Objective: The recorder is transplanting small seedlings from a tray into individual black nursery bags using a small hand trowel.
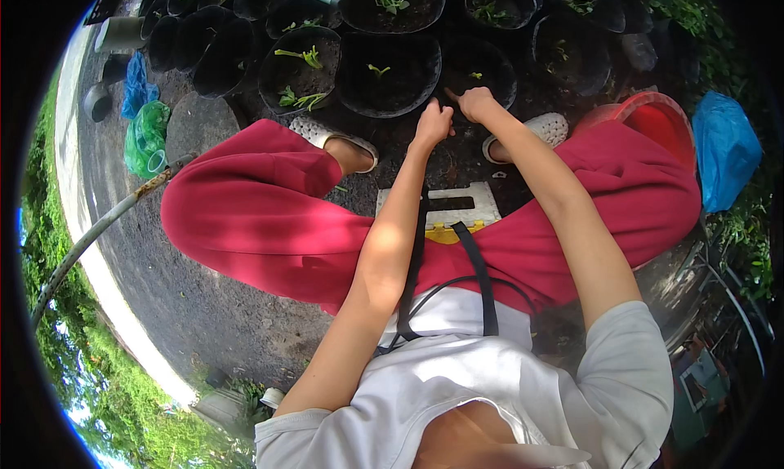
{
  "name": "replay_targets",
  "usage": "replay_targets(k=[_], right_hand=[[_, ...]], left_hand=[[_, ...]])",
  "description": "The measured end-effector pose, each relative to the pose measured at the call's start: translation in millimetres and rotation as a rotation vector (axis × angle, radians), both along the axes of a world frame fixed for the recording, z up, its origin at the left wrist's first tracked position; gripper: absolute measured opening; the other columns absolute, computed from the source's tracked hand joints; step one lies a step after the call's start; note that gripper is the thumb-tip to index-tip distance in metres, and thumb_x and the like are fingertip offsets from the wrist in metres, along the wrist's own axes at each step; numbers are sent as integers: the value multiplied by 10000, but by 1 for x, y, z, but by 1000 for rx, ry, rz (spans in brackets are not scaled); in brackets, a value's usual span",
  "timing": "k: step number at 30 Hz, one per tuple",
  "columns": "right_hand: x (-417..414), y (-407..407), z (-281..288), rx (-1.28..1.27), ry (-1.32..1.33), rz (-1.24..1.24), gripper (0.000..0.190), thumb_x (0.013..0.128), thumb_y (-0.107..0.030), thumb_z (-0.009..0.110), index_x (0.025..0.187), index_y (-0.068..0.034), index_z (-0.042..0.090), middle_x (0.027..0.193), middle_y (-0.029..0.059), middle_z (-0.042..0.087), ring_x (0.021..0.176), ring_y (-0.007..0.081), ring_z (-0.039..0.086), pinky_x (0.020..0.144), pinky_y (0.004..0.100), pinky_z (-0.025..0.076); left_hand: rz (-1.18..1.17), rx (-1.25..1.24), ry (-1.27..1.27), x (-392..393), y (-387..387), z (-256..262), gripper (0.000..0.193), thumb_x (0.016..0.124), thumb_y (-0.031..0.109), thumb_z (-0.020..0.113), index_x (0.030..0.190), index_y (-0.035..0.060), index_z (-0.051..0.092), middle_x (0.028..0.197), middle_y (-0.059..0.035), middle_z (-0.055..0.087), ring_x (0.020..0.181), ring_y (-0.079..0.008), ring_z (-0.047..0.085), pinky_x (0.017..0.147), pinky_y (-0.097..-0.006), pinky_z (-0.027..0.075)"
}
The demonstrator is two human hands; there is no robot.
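Observation:
My left hand (pixel 433 126) is at the near right rim of a black grow bag (pixel 392 89), its fingers curled. That bag holds dark soil and a small green seedling (pixel 378 71). Just right of it, my right hand (pixel 478 105) is at the near edge of another black grow bag (pixel 490 71), index finger extended toward the gap between the two bags. A tiny green sprout (pixel 476 75) stands in the soil there. Whether either hand pinches something is too small to tell. Left of these, a grow bag (pixel 334 77) holds drooping cut-looking green stems (pixel 300 56).
More planted bags (pixel 392 25) stand in rows beyond. A red bucket (pixel 658 117) and blue plastic bag (pixel 726 153) are at right. Left are a green plastic bag (pixel 146 135), a round slab (pixel 199 126) and a rusty pipe (pixel 98 227). A white-and-yellow plastic stool (pixel 487 206) shows between my legs.

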State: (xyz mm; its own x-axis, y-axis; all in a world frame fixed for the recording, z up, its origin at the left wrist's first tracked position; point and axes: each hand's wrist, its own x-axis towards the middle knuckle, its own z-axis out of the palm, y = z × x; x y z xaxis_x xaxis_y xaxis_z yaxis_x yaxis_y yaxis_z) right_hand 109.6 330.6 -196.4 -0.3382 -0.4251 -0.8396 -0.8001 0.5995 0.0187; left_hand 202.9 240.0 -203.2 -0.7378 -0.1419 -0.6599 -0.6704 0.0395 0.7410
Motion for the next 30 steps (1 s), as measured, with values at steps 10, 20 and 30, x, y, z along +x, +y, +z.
replay_targets(k=[10, 20, 30], right_hand=[[-2, 0, 6, -25, -1, -50, 630, 802, -145, 466, 1372, -187, 198, 1062, 86, 594, 930, 220, 596, 752, 336, 475], [5, -1, -1, -129, 52, -216, 749, 730, -99, 518, 1378, -178, 153, 1006, 148, 600, 905, 266, 598, 752, 372, 478], [9, -7, -1, -134, 102, -517, 707, 767, -139, 495, 1379, -149, 142, 1112, 163, 552, 1009, 286, 551, 824, 380, 450]], left_hand=[[5, -12, -4, 1, 0, -1, 248, 772, 174, 437, 873, -52, 428, 631, -134, 572, 500, -218, 596, 525, -328, 467], [27, -27, 2, 1, 0, 3, 248, 768, 174, 439, 856, -57, 427, 629, -140, 576, 503, -226, 599, 559, -338, 471], [24, -13, 15, 2, -1, -3, 264, 782, 175, 455, 904, -53, 406, 632, -117, 552, 498, -200, 584, 489, -311, 448]])
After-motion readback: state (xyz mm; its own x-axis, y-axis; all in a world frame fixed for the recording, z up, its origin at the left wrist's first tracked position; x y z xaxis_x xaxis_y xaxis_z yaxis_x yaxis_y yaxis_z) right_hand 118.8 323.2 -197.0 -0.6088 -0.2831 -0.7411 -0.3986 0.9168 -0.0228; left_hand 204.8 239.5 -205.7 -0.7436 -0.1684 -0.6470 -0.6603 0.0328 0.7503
